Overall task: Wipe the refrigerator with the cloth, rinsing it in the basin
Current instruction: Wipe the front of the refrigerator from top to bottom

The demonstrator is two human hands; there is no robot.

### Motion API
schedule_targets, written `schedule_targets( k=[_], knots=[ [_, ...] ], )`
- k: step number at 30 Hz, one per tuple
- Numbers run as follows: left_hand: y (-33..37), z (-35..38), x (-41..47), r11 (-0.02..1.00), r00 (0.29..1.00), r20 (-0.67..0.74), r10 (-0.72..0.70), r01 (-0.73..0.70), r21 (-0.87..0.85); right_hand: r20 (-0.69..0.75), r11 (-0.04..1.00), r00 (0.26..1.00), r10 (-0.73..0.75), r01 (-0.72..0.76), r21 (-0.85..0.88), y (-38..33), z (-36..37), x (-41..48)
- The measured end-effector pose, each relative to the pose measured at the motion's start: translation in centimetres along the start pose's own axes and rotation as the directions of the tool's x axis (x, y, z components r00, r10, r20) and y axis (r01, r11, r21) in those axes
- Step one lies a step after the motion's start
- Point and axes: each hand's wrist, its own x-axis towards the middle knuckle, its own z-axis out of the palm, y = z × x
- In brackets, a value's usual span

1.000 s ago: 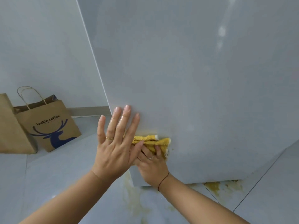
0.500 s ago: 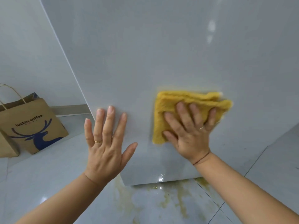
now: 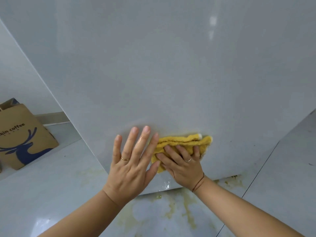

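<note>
1. Cloth (image 3: 183, 141) lies bunched low on the refrigerator (image 3: 171, 65), long axis horizontal, near the bottom edge.
2. It sits under the right hand (image 3: 185, 165), fingers curled into its folds.
3. Just left, the left hand (image 3: 130, 165) lies flat, fingers spread, thumb against the cloth.

Bright, even light; glare streak on refrigerator (image 3: 171, 74); edges bowed.
</note>
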Motion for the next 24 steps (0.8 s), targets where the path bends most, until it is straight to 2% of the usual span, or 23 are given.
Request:
schedule_targets(
  k=[6, 10, 13, 17, 24],
  knots=[
    [2.5, 1.5, -1.2, 0.999, 0.999, 0.027, 0.047, -0.047, -0.004, 0.168, 0.992, 0.981, -0.101, 0.113, -0.064, 0.6, 0.7, -8.4],
    [4.0, 2.7, -1.2, 0.998, 0.998, 0.028, 0.057, -0.058, 0.010, 0.217, 0.990, 0.970, -0.111, 0.127, -0.059, 1.8, 0.5, -9.5],
    [4.9, 2.8, -0.8, 0.999, 0.999, 0.021, 0.046, -0.046, 0.001, 0.129, 0.996, 0.989, -0.077, 0.083, -0.040, 3.0, 0.2, -7.6],
    [5.5, 2.6, -0.3, 0.998, 0.998, 0.021, 0.061, -0.061, -0.016, -0.040, 0.993, 0.992, 0.119, -0.118, 0.029, 6.1, -0.8, -2.3],
    [6.1, 2.7, 2.6, 0.998, 0.998, -0.011, 0.070, -0.069, 0.010, -0.116, 0.968, 0.961, 0.250, -0.247, 0.036, 12.7, -4.6, 4.7]
  ],
)
